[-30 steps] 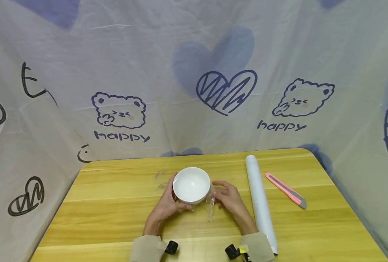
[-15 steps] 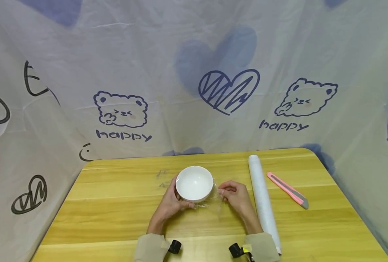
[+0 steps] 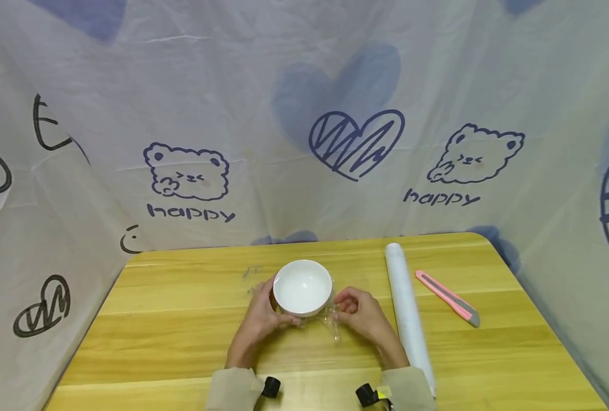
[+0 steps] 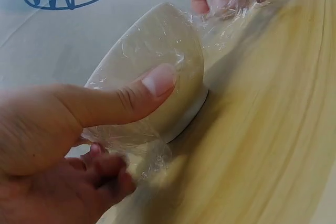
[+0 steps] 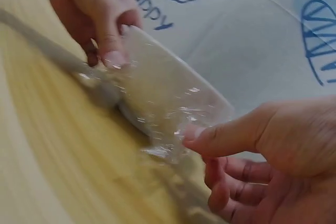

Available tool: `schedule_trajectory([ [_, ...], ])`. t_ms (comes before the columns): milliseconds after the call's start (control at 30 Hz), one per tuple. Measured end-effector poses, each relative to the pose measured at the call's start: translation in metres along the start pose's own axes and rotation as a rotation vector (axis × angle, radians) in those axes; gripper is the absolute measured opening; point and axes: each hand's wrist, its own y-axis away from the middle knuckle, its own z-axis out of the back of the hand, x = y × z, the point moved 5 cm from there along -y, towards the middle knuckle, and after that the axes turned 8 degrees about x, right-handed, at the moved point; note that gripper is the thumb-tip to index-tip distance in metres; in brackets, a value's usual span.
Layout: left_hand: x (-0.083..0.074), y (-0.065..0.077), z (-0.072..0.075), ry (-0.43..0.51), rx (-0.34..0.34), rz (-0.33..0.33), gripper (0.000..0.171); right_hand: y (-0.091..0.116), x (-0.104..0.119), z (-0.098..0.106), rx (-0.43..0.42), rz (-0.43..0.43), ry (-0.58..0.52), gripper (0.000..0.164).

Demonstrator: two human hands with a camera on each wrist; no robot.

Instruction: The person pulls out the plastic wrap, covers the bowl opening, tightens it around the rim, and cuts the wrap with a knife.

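A white bowl (image 3: 302,288) stands upright on the wooden table, its inside bare. Clear plastic wrap (image 3: 330,321) clings to its outer wall and bunches in loose folds near the foot. My left hand (image 3: 261,319) holds the bowl from the left, the thumb pressing the film-covered wall in the left wrist view. On the other side, my right hand (image 3: 364,317) pinches a loose edge of the wrap beside the bowl. In the right wrist view the thumb lies on the crinkled film (image 5: 165,148), with the other fingers curled below.
A long white roll (image 3: 408,314) lies lengthwise to the right of my right forearm. Beyond it is a pink and grey utility knife (image 3: 448,298). A printed cloth (image 3: 263,114) hangs behind the table and along both sides.
My right hand drew a little away to the right, stretching the film, then came back close to the bowl. The left hand keeps its hold; roll and knife stay put.
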Motion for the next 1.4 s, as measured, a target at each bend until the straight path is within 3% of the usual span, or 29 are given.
schedule_trajectory([
  [100, 0.0, 0.0, -0.001, 0.036, 0.022, -0.004, 0.115, -0.003, 0.0, -0.011, -0.007, 0.018, -0.057, 0.022],
  [233, 0.0, 0.0, -0.002, 0.133, 0.065, -0.024, 0.114, -0.006, -0.003, -0.025, -0.084, -0.012, -0.166, 0.023],
  [367, 0.001, 0.0, -0.005, 0.271, 0.157, -0.052, 0.115, -0.007, -0.006, -0.036, -0.161, -0.041, -0.29, 0.029],
  [467, 0.002, 0.002, -0.006, 0.325, 0.22, -0.054, 0.117, -0.007, -0.007, -0.04, -0.19, -0.049, -0.346, 0.041],
  [633, 0.002, 0.004, -0.007, 0.282, 0.244, -0.035, 0.124, -0.007, -0.01, -0.043, -0.178, -0.049, -0.385, 0.07],
  [833, -0.002, 0.003, -0.011, 0.16, 0.134, -0.05, 0.124, -0.007, -0.008, -0.045, -0.15, -0.039, -0.355, 0.069],
  [967, 0.005, 0.004, -0.003, 0.278, 0.218, -0.032, 0.109, -0.007, -0.006, -0.045, -0.091, -0.03, -0.415, 0.073],
  [1133, 0.017, 0.009, 0.01, 0.43, 0.284, 0.017, 0.063, -0.006, -0.006, -0.036, -0.083, -0.072, -0.442, 0.066],
  [1233, 0.021, 0.009, 0.013, 0.437, 0.259, 0.022, 0.046, -0.006, -0.006, -0.031, -0.093, -0.096, -0.419, 0.059],
  [1400, 0.023, 0.006, 0.013, 0.411, 0.155, 0.045, 0.035, -0.005, -0.004, -0.029, -0.073, -0.071, -0.384, 0.06],
])
